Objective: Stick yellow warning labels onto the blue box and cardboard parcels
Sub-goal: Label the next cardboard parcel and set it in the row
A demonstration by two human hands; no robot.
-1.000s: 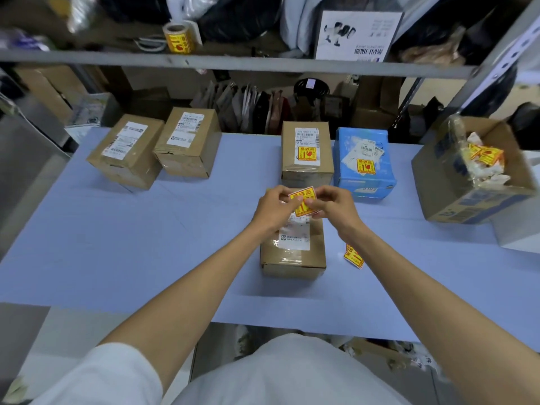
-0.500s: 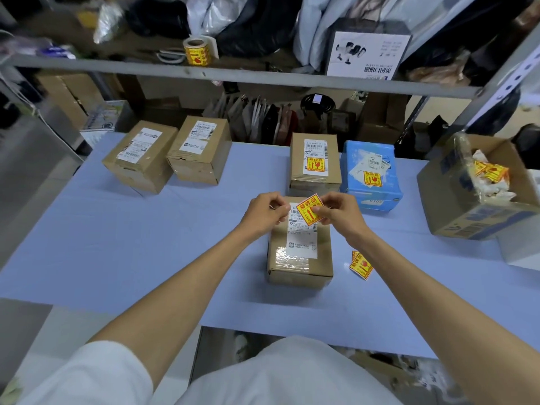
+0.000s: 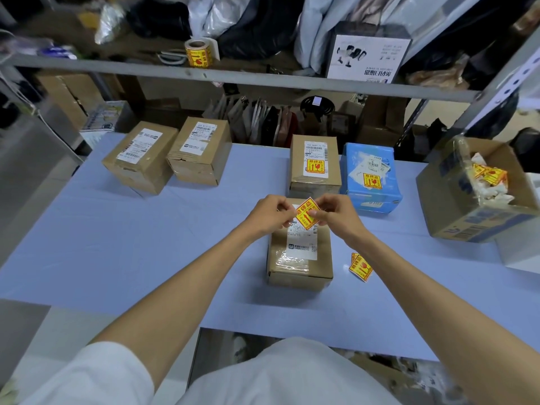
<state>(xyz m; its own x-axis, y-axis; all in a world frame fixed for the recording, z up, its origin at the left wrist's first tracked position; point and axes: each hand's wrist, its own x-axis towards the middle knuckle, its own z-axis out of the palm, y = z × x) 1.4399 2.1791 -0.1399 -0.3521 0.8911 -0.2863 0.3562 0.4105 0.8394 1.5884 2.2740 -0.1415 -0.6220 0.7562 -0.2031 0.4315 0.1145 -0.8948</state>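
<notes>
A yellow warning label [image 3: 306, 216] is held tilted over the far end of a cardboard parcel [image 3: 299, 255] in front of me. My left hand [image 3: 270, 213] pinches its left edge and my right hand [image 3: 333, 213] pinches its right edge. Behind stand a cardboard parcel [image 3: 315, 166] and the blue box [image 3: 371, 178], each bearing a yellow label. Two cardboard parcels [image 3: 140, 160] [image 3: 200, 154] at the far left show only white shipping labels. Loose yellow labels [image 3: 361, 267] lie on the table to the right of the near parcel.
An open carton [image 3: 467, 206] with peeled backing paper and labels sits at the right. A roll of yellow labels [image 3: 199, 52] stands on the metal shelf [image 3: 233, 76] above. The blue table [image 3: 117, 244] runs to a front edge near my body.
Both hands and the label stay over the near parcel; my left hand, off the label half a second ago, pinches its left edge again. The view shifted slightly.
</notes>
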